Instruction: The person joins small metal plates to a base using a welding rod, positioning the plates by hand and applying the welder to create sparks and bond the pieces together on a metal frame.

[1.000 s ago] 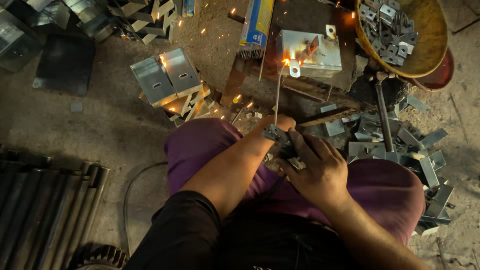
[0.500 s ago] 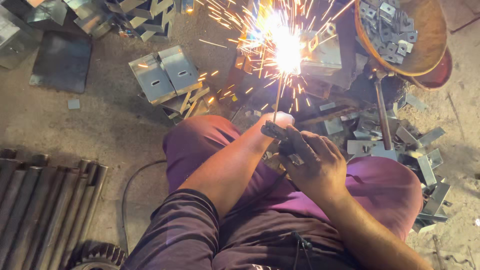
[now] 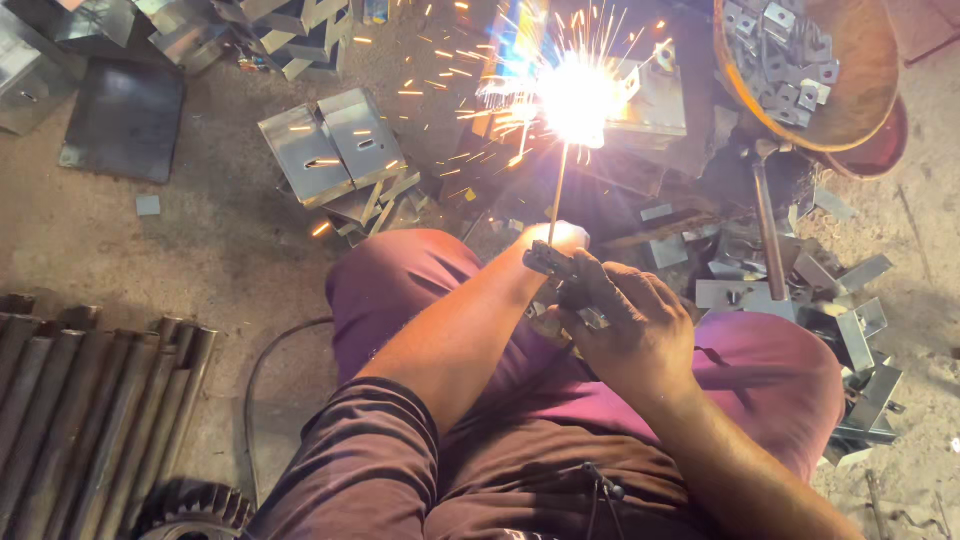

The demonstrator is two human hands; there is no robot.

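Note:
My right hand (image 3: 635,325) grips a welding electrode holder (image 3: 552,263) over my knees. A thin welding rod (image 3: 556,195) rises from it to a bright arc (image 3: 575,95) on a metal box piece (image 3: 655,100) on the floor, throwing sparks all around. My left hand (image 3: 562,237) sits just under the rod beside the holder, lit by the glare; my left forearm crosses my lap, and what the fingers do is hidden.
Folded sheet-metal brackets (image 3: 335,145) lie left of the arc. A round pan (image 3: 850,90) of small metal pieces sits top right, a hammer (image 3: 765,215) below it. Loose brackets (image 3: 850,320) lie right, steel rods (image 3: 90,410) left, a cable (image 3: 255,375) near my leg.
One second ago only a small glow showed on the box. The arc has flared into a bright burst with sparks flying. Both hands have stayed in place.

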